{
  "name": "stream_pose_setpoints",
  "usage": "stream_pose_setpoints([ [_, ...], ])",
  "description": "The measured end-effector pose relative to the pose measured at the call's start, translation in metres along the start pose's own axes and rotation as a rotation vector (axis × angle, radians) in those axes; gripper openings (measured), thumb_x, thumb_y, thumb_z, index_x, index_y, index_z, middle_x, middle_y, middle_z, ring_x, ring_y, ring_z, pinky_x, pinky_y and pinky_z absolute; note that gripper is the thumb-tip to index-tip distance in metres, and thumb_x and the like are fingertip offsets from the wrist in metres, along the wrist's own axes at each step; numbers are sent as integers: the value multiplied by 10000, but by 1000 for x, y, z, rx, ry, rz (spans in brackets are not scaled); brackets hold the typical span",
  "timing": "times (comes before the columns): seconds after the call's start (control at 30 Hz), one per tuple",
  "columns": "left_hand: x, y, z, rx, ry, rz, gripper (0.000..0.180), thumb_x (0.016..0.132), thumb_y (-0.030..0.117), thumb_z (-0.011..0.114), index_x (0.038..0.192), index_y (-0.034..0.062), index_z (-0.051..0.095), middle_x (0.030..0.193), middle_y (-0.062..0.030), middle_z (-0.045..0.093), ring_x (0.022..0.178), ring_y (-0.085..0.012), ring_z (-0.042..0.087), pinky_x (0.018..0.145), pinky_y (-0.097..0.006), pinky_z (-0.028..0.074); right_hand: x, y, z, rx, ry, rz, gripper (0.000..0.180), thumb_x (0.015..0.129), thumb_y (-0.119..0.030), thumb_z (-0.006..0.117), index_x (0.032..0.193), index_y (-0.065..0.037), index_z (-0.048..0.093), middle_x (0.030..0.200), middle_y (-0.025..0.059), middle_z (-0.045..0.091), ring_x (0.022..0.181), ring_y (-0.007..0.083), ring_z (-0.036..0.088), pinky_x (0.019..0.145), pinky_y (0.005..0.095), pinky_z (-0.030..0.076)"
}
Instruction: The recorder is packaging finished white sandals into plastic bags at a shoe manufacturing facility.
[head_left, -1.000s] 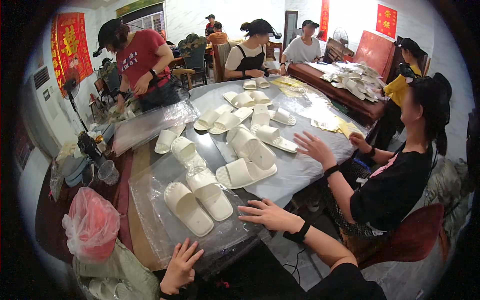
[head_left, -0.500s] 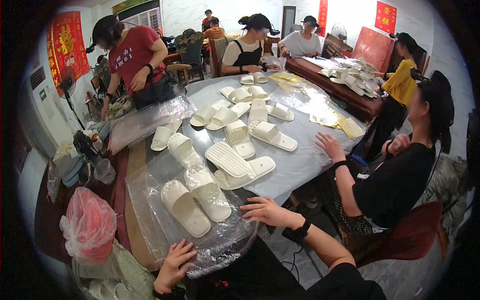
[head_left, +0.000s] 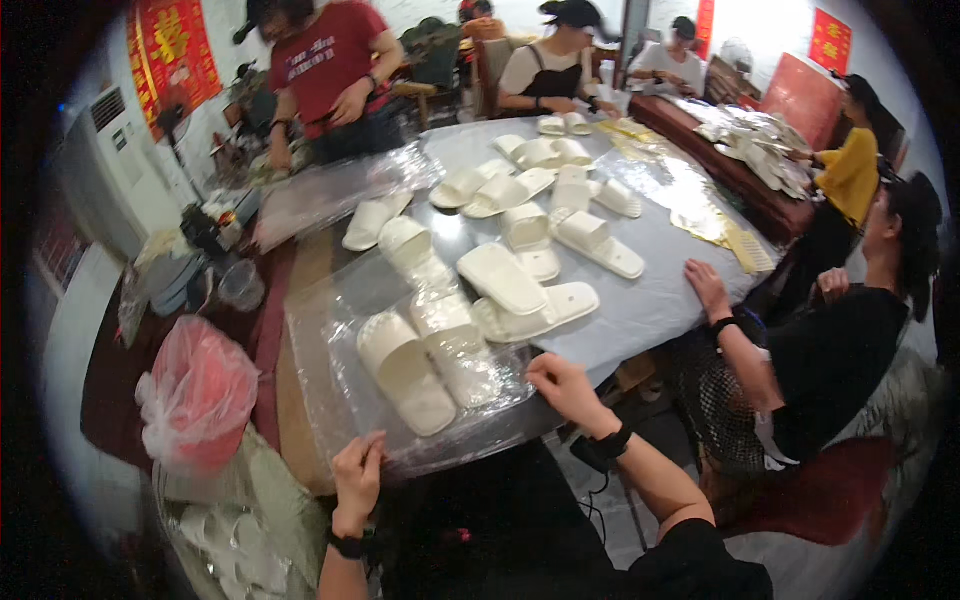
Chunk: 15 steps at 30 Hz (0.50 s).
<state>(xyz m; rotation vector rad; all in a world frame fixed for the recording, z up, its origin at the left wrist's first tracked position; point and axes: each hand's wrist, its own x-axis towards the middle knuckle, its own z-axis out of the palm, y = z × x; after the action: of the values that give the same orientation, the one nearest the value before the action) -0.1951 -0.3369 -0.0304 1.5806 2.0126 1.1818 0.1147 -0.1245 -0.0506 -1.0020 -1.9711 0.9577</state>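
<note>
Two white slippers lie side by side at the near end of the table; the left slipper (head_left: 405, 375) is a little closer to me than the right slipper (head_left: 448, 325). A shiny clear plastic bag (head_left: 330, 400) spreads around them; whether they are inside it is unclear. At its near left edge, my left hand (head_left: 357, 480) pinches the plastic with fingers together. My right hand (head_left: 568, 390) pinches the bag's right side. Beyond, several more white slippers (head_left: 530, 240) rest in loose pairs, one sole-up slipper (head_left: 500, 278) on top of another.
A stack of clear plastic bags (head_left: 340, 195) lies at the far left of the table. A pink bag (head_left: 200, 395) sits left of me, above a sack of slippers (head_left: 225, 545). A co-worker (head_left: 840, 350) sits close on my right; others work farther back. Yellow printed sheets (head_left: 745, 245) lie at the right.
Both hands have gone from spread fingers to pinching the bag's edges. The bag and near slippers look shifted slightly, while the whole view has moved left and up.
</note>
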Motion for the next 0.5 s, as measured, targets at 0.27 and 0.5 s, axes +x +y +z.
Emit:
stream_pose_setpoints([
  [0.27, 7, 3, 11, -4, 58, -128, 661, 906, -2, 632, 1534, 65, 435, 724, -114, 658, 669, -209, 670, 642, -334, 524, 11, -1, 9, -255, 60, 156, 382, 915, -361, 739, 1118, -38, 717, 773, 166, 706, 706, 329, 693, 642, 430, 526],
  [0.5, 7, 0, 17, 275, 124, 107, 862, 814, -73, 637, 1597, 117, 331, 1402, -242, 478, 1196, -367, 575, 943, -451, 489, 23, -8, 20, -288, -89, 226, 366, 898, -384, 753, 839, -23, 734, 769, 186, 684, 773, 380, 673, 699, 442, 529],
])
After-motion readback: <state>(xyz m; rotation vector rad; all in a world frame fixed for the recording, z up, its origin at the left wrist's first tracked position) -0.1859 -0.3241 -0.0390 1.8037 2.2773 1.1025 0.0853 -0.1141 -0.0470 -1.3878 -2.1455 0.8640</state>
